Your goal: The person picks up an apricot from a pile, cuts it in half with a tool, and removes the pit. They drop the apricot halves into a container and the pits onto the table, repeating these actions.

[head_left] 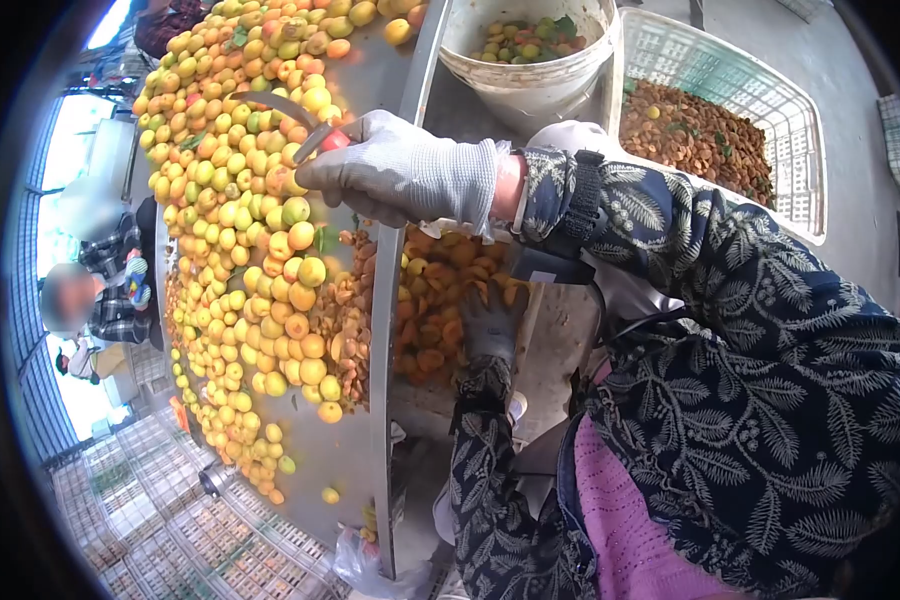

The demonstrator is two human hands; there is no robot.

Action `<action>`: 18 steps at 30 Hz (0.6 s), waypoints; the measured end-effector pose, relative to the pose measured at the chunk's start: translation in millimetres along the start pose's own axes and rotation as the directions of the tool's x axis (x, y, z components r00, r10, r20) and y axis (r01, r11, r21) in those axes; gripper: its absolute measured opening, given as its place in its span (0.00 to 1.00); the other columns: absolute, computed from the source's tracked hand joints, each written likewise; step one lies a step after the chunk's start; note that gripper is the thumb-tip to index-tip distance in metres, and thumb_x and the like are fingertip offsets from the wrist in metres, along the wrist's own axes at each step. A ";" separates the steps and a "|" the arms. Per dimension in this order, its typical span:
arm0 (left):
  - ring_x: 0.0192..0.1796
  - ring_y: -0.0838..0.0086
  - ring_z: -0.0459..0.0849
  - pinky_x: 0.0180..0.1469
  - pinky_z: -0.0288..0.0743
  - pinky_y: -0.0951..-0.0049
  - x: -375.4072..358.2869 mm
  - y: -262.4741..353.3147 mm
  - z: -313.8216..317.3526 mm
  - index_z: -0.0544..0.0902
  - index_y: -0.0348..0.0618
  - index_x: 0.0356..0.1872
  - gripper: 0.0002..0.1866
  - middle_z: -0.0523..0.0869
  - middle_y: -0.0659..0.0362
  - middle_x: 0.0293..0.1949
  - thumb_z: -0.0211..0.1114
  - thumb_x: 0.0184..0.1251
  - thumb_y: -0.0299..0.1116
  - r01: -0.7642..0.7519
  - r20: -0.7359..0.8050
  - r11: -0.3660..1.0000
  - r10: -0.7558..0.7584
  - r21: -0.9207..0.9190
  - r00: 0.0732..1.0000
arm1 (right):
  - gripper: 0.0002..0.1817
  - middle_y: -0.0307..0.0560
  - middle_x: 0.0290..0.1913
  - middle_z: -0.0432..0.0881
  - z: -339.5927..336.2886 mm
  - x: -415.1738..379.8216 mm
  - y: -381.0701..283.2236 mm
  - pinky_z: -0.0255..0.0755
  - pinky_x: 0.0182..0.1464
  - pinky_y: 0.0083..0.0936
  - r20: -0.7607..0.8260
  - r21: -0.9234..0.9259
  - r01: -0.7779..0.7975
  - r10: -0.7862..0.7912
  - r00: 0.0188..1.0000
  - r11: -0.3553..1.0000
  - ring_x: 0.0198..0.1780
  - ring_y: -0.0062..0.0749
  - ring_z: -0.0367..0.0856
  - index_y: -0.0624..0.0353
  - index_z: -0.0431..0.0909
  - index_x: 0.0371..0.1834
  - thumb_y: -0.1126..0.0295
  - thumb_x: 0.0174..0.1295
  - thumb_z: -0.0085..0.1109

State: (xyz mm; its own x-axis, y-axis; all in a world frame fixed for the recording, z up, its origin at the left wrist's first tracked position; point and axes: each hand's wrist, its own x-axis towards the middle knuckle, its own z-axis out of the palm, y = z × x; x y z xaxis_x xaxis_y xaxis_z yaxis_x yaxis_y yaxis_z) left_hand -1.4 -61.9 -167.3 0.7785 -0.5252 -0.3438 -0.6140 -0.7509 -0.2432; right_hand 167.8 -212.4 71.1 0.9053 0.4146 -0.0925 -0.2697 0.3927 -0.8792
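Observation:
My right hand (370, 170), in a whitish knit glove, is closed around the red handle of a curved knife (282, 106). The blade points away over a heap of yellow-orange apricots (240, 210) on a metal table (320, 460). Below the table's edge, my left hand (490, 325), in a darker grey glove, rests with fingers spread on apricot halves (432, 320) in a container. The container's walls are mostly hidden. Brown pits or scraps (350, 335) lie along the near side of the heap.
A white bucket (525, 85) with greenish fruit stands right of my right arm. Beside it is a pale plastic crate (815, 150) holding brown pits. Other people (115, 260) are across the table. Stacked crates (170, 545) and a plastic bag (362, 565) are to my left.

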 end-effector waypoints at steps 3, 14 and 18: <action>0.62 0.44 0.73 0.64 0.66 0.41 14.2 -23.6 4.9 0.67 0.68 0.69 0.30 0.72 0.49 0.64 0.59 0.63 0.37 -0.033 -0.335 0.999 0.033 0.008 0.942 | 0.17 0.37 0.12 0.70 0.6 3.0 -1.4 0.57 0.14 0.20 -0.001 -0.074 0.019 -0.020 1.000 0.997 0.10 0.20 0.66 0.61 0.77 0.26 0.57 0.61 0.64; 0.66 0.50 0.71 0.66 0.64 0.42 -0.2 -80.5 -14.3 0.78 0.59 0.60 0.22 0.71 0.49 0.65 0.59 0.63 0.41 0.205 0.059 0.846 -0.203 -0.493 0.977 | 0.18 0.38 0.14 0.71 -6.4 6.6 -4.1 0.63 0.17 0.22 -0.031 -0.198 -0.058 0.053 0.998 0.978 0.14 0.21 0.70 0.62 0.78 0.27 0.55 0.60 0.65; 0.65 0.49 0.72 0.66 0.65 0.42 -55.4 -65.1 -1.6 0.79 0.58 0.60 0.22 0.70 0.48 0.67 0.61 0.62 0.39 0.287 0.113 0.691 -0.286 -0.664 0.952 | 0.18 0.34 0.14 0.71 -2.8 11.8 9.1 0.58 0.16 0.16 -0.034 -0.185 0.000 -0.006 0.999 0.983 0.13 0.16 0.67 0.61 0.81 0.24 0.57 0.59 0.67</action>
State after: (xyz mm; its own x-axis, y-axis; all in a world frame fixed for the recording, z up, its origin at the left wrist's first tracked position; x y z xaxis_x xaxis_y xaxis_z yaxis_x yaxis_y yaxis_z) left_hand -4.3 15.4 -131.0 0.9015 -0.2396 -0.3605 -0.1143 -0.9350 0.3357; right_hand 177.0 -206.3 60.7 0.9176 0.3838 -0.1030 -0.2045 0.2337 -0.9506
